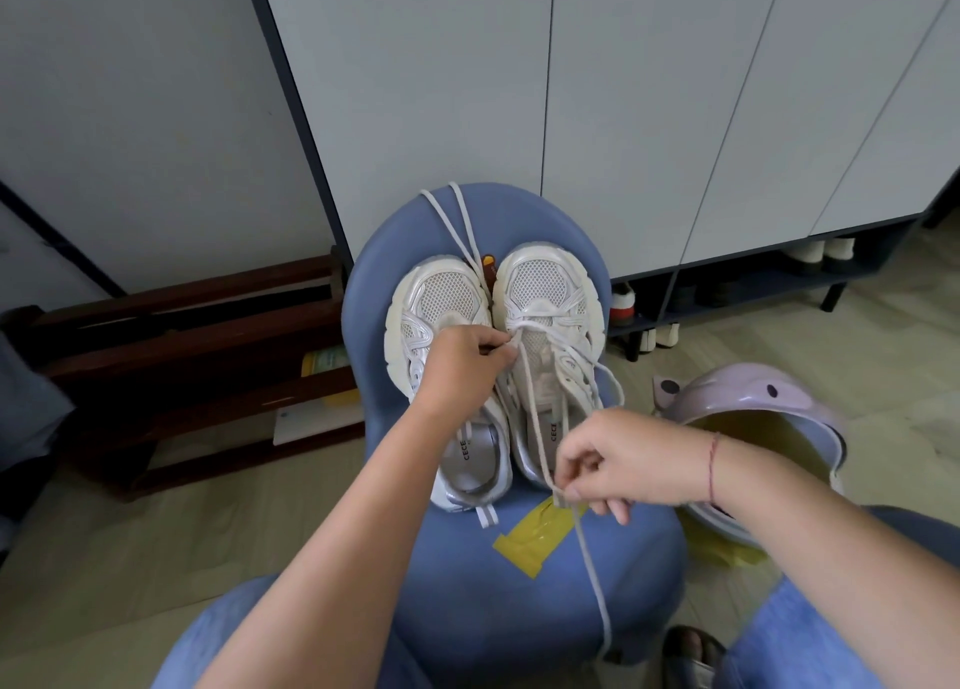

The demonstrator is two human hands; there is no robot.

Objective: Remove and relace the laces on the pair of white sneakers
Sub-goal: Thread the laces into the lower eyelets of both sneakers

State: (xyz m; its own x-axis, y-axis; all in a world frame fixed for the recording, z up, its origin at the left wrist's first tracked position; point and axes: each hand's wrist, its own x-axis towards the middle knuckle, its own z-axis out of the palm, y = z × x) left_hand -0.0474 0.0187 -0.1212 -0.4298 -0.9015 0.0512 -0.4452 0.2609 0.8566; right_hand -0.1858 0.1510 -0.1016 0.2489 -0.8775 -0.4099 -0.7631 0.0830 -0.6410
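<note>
Stool (545, 610) in blue carries the left sneaker (441, 299) and right sneaker (550, 293) side by side, toes far; a loose lace (447, 225) trails from between the toes over the stool's far edge; the left hand (462, 361) pinches the lace (588, 569) at the right sneaker's eyelets; the right hand (602, 460), near that sneaker's heel, pinches the same lace, whose end runs over the stool's near edge; yellow tape (535, 538) lies under the right hand; a purple bin (753, 392) stands right.
</note>
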